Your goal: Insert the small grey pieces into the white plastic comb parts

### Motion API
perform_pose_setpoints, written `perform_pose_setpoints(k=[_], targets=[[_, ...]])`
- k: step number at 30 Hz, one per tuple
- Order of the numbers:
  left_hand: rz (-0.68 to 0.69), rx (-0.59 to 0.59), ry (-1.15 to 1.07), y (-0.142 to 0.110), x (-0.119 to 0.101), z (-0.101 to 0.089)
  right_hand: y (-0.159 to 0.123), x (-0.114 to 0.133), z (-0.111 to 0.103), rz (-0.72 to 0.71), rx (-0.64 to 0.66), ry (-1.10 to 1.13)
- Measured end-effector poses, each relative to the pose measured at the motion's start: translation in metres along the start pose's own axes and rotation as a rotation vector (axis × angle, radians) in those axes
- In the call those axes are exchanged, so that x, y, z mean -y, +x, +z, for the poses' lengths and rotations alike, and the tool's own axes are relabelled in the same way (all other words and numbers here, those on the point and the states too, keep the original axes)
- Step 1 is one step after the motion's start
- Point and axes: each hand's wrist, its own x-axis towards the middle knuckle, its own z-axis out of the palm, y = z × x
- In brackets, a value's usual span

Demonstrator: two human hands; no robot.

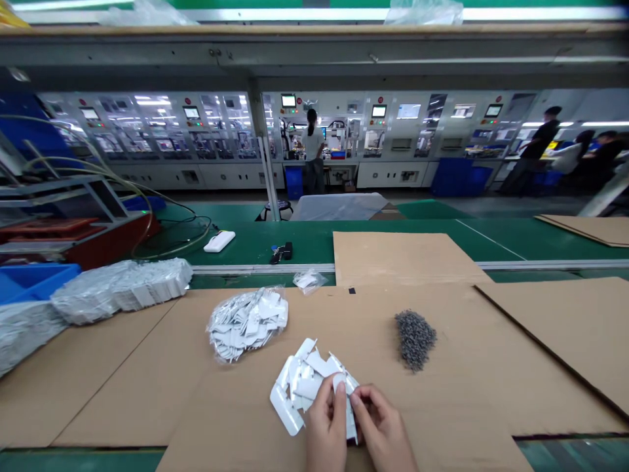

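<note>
White plastic tabs (295, 387) lie heaped on brown cardboard (457, 393) near the desk (78, 459) edge. Left hand (325, 429) and right hand (383, 429) pinch one tab between their fingers (361, 400); the tabs look light, thin and slippery, best held by the edges.

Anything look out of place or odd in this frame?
Yes: a white block, perhaps a power bank, and a key fob lie on the green conveyor belt, away from the parts on the cardboard sheet. They look like stray personal items.

White automated machine cabinets (393, 174)
</note>
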Motion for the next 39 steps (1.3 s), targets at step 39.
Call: perform_pose_setpoints(k=[39], targets=[[-0.07,-0.004,-0.077,-0.004,0.003,0.001,0.012,0.01,-0.017,0.292,0.199,0.223]])
